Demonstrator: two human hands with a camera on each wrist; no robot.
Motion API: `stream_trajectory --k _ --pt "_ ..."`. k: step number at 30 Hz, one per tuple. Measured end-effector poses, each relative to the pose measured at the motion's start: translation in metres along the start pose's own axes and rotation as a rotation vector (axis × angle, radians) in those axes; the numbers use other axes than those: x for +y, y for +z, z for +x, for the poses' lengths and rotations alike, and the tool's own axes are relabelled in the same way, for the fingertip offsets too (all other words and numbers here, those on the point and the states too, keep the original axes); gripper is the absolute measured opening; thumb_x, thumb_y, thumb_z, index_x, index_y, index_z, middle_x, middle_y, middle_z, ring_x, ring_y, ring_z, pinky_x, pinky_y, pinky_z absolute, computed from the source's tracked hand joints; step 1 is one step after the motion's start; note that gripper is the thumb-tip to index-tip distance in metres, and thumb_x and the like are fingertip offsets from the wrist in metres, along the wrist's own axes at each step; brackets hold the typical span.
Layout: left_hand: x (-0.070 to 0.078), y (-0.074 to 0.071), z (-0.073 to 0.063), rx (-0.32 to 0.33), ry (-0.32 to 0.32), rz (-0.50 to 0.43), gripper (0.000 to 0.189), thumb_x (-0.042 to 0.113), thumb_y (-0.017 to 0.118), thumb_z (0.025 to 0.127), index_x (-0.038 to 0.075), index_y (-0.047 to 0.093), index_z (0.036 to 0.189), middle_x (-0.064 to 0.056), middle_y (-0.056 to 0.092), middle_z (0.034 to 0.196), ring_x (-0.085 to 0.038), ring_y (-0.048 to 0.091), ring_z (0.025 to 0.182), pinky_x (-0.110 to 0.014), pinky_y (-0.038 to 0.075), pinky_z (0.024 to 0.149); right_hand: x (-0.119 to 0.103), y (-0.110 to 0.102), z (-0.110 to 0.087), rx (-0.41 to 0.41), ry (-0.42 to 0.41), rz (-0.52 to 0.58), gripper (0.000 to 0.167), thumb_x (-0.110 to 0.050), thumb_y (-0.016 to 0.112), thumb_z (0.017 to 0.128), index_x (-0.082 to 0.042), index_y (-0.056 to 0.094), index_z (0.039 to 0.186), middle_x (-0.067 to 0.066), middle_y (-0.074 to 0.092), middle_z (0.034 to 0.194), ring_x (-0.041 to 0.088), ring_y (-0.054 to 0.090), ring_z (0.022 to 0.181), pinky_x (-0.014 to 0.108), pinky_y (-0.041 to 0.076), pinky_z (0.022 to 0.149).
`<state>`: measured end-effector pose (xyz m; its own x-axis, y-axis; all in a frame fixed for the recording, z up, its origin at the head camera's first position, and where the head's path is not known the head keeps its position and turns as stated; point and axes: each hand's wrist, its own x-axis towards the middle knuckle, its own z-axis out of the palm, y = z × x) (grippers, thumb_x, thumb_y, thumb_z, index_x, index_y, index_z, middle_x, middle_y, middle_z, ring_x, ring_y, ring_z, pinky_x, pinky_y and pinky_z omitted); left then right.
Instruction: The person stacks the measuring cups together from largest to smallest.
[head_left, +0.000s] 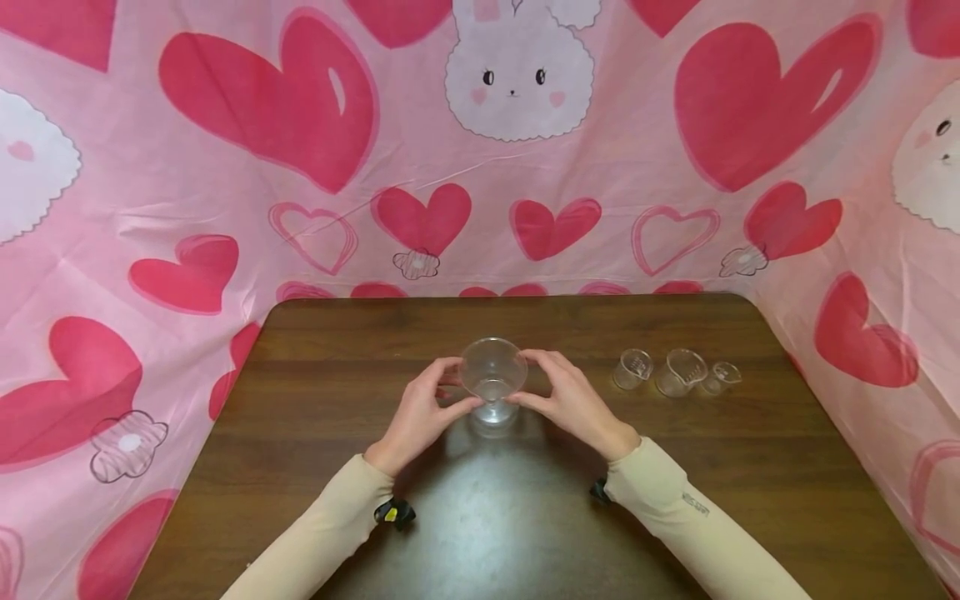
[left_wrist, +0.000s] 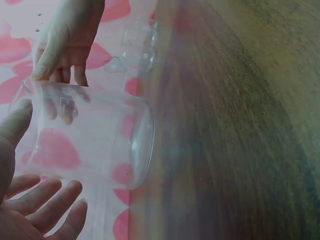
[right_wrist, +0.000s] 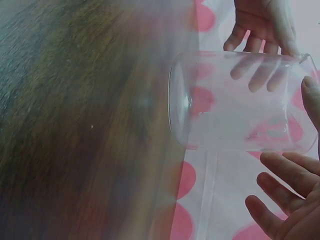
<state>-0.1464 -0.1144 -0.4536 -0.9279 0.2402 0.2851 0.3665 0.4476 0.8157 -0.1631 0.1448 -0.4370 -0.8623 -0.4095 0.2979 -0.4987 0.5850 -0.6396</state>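
A large clear glass beaker [head_left: 493,379] stands upright between both hands near the middle of the brown table [head_left: 360,333]. On its left side my left hand [head_left: 423,408] holds it near the rim, thumb in front and fingers spread behind. My right hand [head_left: 573,404] mirrors this grip on the right side. In the left wrist view the beaker [left_wrist: 100,135] appears sideways, with the left thumb by its rim. The right wrist view shows nothing inside the beaker [right_wrist: 230,110], its base close over the tabletop.
Three smaller glass beakers stand in a row to the right: a small one [head_left: 633,369], a medium one [head_left: 681,373] and the smallest [head_left: 722,377]. A pink cloth [head_left: 495,167] with hearts and rabbit faces hangs around the table's back and sides.
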Motion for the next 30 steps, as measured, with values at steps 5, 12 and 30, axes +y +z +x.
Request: stream_trajectory --k 5,12,30 --pt "-0.001 0.006 0.002 -0.001 -0.001 -0.010 0.060 0.019 0.091 0.082 0.008 0.061 0.132 -0.007 0.070 0.120 -0.021 0.070 0.104 -0.046 0.059 0.083 0.004 -0.002 -0.004 -0.002 -0.002 -0.001 0.066 -0.031 0.090 0.083 -0.007 0.061 0.137 0.010 0.066 0.132 0.029 0.060 0.125 0.054 0.050 0.106" --pt "-0.003 0.013 0.002 -0.015 0.017 -0.017 0.063 0.021 0.091 0.082 0.010 0.060 0.135 -0.006 0.069 0.119 -0.019 0.069 0.105 -0.045 0.060 0.084 0.008 -0.004 -0.009 -0.009 0.009 0.007 0.065 -0.031 0.090 0.083 -0.007 0.061 0.136 0.010 0.066 0.131 0.029 0.061 0.125 0.054 0.049 0.107" --pt "-0.005 0.021 0.002 -0.032 0.074 0.031 0.079 0.017 0.089 0.083 0.007 0.053 0.153 -0.015 0.063 0.125 -0.026 0.064 0.107 -0.044 0.060 0.087 0.015 -0.004 -0.015 0.022 -0.029 0.011 0.065 -0.029 0.091 0.081 -0.006 0.061 0.135 0.010 0.067 0.130 0.029 0.061 0.125 0.054 0.050 0.106"
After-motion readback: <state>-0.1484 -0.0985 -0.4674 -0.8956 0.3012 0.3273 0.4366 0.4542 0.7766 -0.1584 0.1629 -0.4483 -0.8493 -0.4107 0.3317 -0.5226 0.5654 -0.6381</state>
